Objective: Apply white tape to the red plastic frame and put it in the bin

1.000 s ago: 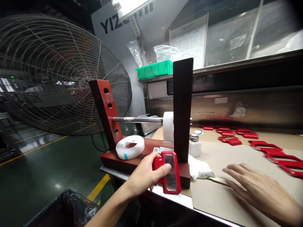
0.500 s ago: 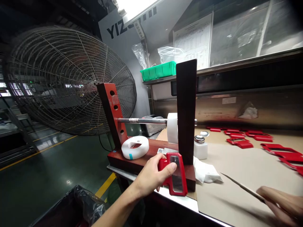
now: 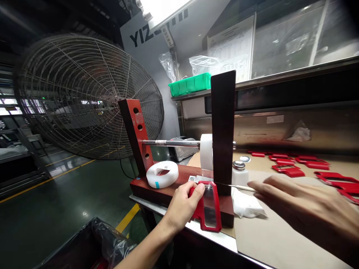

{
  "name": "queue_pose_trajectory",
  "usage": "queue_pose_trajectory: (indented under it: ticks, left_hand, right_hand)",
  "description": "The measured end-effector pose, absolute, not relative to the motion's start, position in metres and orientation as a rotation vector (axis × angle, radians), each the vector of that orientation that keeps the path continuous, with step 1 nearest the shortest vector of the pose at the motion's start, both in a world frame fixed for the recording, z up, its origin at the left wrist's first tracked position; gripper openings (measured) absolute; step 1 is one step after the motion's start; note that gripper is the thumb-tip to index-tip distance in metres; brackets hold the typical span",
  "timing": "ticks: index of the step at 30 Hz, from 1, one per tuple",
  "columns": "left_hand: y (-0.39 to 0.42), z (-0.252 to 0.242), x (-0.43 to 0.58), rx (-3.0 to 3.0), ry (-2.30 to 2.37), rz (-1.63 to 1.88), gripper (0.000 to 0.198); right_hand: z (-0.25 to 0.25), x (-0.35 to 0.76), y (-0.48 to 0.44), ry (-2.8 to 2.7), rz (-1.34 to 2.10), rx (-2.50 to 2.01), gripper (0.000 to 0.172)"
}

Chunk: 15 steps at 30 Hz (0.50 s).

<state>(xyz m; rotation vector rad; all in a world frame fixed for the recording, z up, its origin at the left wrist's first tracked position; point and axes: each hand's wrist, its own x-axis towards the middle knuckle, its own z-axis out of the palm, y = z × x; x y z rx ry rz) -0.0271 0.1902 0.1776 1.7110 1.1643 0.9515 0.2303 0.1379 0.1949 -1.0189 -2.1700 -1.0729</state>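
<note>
My left hand (image 3: 182, 205) is closed on a red plastic frame (image 3: 218, 211) with a clear window, held upright in front of the dark post of a wooden stand (image 3: 223, 127). Its thumb presses near the frame's top edge. From the right, my right hand (image 3: 300, 205) pinches a thin, pointed metal tool (image 3: 243, 188), its tip close to the top right corner of the frame. Whether the tip touches cannot be made out. Just above hangs a white tape roll (image 3: 206, 151) on a metal rod (image 3: 179, 143), with a clear strip coming down behind the frame.
A second tape roll (image 3: 162, 174) lies on the stand's base. Right of the post are a white bottle with a metal cap (image 3: 240, 172), a crumpled white cloth (image 3: 248, 204) and several red frames (image 3: 288, 170). A large fan (image 3: 92, 97) and a lined bin (image 3: 109, 239) stand left.
My right hand has come up and left with the metal tool, bringing its tip from over the table to the top of the red frame. My left hand keeps hold of the frame.
</note>
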Motion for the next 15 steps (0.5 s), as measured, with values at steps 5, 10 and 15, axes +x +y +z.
queue_pose_trajectory:
  ticks: [5,10,15]
  left_hand:
    - [0.193,0.176,-0.029,1.709,1.152,0.986,0.039]
    - [0.191,0.176,-0.029,1.678,1.141,0.969,0.038]
    - [0.190,0.179,-0.028,1.670,1.123,0.973,0.040]
  right_hand:
    - [0.211,0.202,0.149,-2.185,-1.190,-0.846,0.031]
    - [0.209,0.200,0.154,-2.258,-1.151,-0.850,0.026]
    - [0.206,0.200,0.157,-2.277,-1.120,-0.856,0.024]
